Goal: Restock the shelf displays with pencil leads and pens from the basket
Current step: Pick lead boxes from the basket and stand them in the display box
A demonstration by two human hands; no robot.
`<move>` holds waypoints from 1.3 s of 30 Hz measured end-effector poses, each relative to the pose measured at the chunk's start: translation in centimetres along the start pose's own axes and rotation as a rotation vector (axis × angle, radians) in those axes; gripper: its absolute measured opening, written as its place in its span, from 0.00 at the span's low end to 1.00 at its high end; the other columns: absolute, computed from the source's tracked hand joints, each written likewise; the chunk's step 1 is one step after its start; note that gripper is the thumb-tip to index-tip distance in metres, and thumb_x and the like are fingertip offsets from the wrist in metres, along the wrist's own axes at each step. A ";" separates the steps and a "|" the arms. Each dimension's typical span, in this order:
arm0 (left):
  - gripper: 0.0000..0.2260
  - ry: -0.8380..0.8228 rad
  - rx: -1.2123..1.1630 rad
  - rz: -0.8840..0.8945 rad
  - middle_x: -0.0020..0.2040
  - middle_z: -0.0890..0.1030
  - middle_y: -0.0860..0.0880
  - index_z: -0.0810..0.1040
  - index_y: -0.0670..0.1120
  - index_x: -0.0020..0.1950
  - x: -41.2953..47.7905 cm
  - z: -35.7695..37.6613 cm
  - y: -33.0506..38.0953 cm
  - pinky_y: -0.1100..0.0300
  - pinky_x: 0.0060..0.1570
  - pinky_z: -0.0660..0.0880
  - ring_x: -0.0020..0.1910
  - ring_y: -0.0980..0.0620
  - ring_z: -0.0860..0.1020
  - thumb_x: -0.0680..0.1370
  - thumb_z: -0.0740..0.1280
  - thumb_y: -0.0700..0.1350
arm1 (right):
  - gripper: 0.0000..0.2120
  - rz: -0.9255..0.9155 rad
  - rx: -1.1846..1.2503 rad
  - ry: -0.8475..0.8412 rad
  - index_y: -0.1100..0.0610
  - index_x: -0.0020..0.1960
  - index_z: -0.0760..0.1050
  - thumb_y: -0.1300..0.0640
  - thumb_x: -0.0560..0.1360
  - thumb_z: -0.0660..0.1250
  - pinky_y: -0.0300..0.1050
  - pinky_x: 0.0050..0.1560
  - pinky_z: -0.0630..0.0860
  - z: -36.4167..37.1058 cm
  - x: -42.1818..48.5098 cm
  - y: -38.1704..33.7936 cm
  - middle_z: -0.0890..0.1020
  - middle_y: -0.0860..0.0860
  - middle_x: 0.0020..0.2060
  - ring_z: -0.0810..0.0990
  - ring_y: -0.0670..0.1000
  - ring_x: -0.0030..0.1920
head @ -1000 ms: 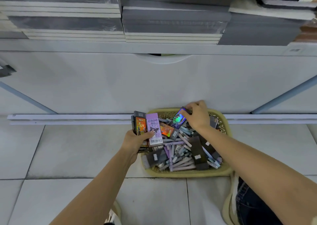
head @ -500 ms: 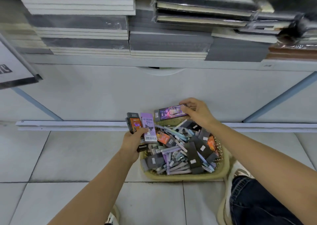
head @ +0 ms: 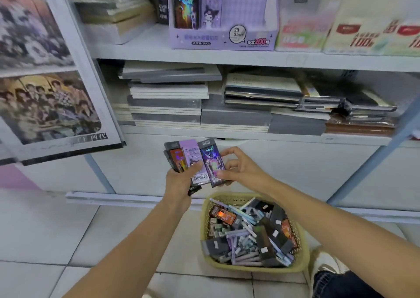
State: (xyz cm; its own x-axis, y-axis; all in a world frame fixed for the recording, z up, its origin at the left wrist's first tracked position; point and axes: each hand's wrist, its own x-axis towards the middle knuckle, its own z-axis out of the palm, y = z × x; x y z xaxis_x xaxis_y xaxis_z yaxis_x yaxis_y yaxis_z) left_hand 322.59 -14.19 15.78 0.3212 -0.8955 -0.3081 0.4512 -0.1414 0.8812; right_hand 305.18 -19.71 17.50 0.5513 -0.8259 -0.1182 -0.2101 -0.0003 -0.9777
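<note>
Head view: both hands are raised in front of the white cabinet front, just above the basket (head: 254,268). The left hand (head: 179,184) grips a fan of lead packs, with a dark orange-printed pack (head: 176,159) on the left and a lilac Kuromi pack (head: 193,159) beside it, the thumb laid across their lower ends. More packs sit behind these; how many, I can't tell. The right hand (head: 241,170) pinches a dark holographic pack (head: 211,161) by its edge, and it touches the lilac one. Down on the tiled floor, the yellow basket is heaped with pens (head: 245,258) and dark packs, its lower layers buried. Up top, the purple display box (head: 218,39) on the shelf (head: 136,50) is cut off by the frame edge, with two packs standing inside. The neighbouring boxes (head: 302,36) to its right are too blurred to read. Notebook stacks (head: 168,102) fill the shelf level below.
</note>
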 end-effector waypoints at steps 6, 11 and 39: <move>0.13 -0.133 0.101 0.092 0.49 0.85 0.42 0.80 0.42 0.57 -1.5 0.3 5.7 0.55 0.34 0.79 0.40 0.44 0.84 0.73 0.72 0.34 | 0.26 -0.096 -0.063 -0.021 0.57 0.65 0.64 0.65 0.72 0.73 0.46 0.41 0.77 0.3 -0.5 -5.1 0.80 0.59 0.41 0.81 0.55 0.40; 0.13 -0.188 0.229 0.256 0.46 0.86 0.45 0.81 0.44 0.54 -2.5 1.9 11.5 0.52 0.40 0.82 0.42 0.45 0.85 0.71 0.74 0.34 | 0.21 -0.209 -0.115 -0.023 0.56 0.64 0.67 0.62 0.75 0.71 0.44 0.36 0.79 0.8 -0.2 -10.1 0.85 0.55 0.45 0.84 0.54 0.39; 0.33 -0.131 0.185 0.459 0.47 0.86 0.43 0.82 0.45 0.53 2.3 3.4 28.0 0.43 0.57 0.78 0.49 0.43 0.84 0.49 0.80 0.50 | 0.13 -0.721 -0.424 0.362 0.50 0.47 0.67 0.65 0.76 0.68 0.41 0.41 0.82 -5.7 10.8 -30.2 0.83 0.48 0.45 0.83 0.41 0.36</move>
State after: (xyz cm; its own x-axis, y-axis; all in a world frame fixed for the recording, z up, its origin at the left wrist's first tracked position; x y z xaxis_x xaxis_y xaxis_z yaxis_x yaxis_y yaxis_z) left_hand 333.14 -21.67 41.00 0.3390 -0.9266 0.1628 0.1292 0.2173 0.9675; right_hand 312.90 -31.89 46.78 0.3920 -0.6713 0.6290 -0.2313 -0.7337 -0.6389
